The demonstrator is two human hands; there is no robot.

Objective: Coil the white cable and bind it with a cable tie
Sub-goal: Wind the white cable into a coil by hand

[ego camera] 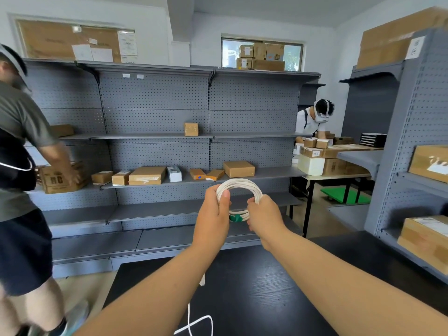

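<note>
The white cable (242,184) is wound into a round coil held up in front of me, above the black table (254,287). My left hand (213,214) grips the coil's left side, thumb pressed over the strands. My right hand (263,215) grips its lower right side. A green piece (235,218) shows at the bottom of the coil between my hands; I cannot tell whether it is a tie or a plug. A loose tail of the cable (194,323) hangs down and loops on the table near the front edge.
Grey pegboard shelving (157,122) with cardboard boxes (146,175) stands behind the table. A person (21,166) handles a box at the left. Another person (315,120) leans over a box-laden table at the back right. More grey shelves (412,141) stand at the right.
</note>
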